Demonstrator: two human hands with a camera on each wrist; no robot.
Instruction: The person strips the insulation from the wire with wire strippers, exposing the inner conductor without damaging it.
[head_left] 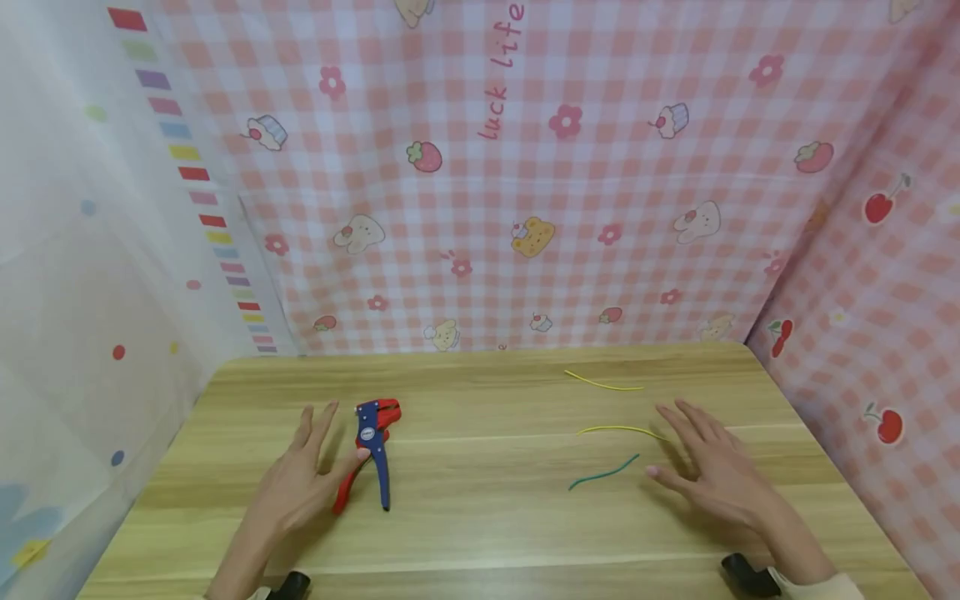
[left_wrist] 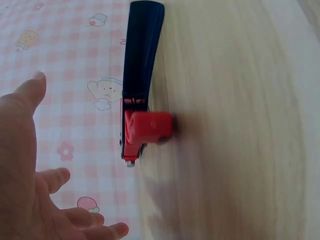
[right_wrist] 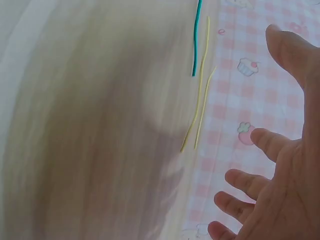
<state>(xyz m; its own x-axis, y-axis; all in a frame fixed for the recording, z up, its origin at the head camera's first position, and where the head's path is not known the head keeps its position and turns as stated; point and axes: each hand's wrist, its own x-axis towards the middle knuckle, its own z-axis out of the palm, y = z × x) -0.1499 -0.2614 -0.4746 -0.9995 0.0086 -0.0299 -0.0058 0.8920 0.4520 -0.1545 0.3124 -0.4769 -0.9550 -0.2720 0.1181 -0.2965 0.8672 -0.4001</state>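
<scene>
Red and blue wire strippers [head_left: 372,442] lie on the left side of the wooden table, handles toward the person. Beside them my left hand [head_left: 296,479] has its fingers spread, the thumb tip overlapping the tool in the head view. In the left wrist view the strippers [left_wrist: 141,65] appear apart from the hand [left_wrist: 55,200]. My right hand [head_left: 720,479] is spread over the right side, holding nothing. Near its fingertips lie a green wire [head_left: 604,473] and a yellow wire [head_left: 618,428]; another yellow wire [head_left: 602,383] lies farther back. The right wrist view shows the hand [right_wrist: 280,185] apart from the wires.
The wooden table [head_left: 480,533] ends at a pink checked cloth [head_left: 465,192] hanging behind it. More checked cloth [head_left: 885,333] hangs along the right, and a white dotted cloth [head_left: 97,292] along the left. Black wrist straps [head_left: 750,575] are on both arms.
</scene>
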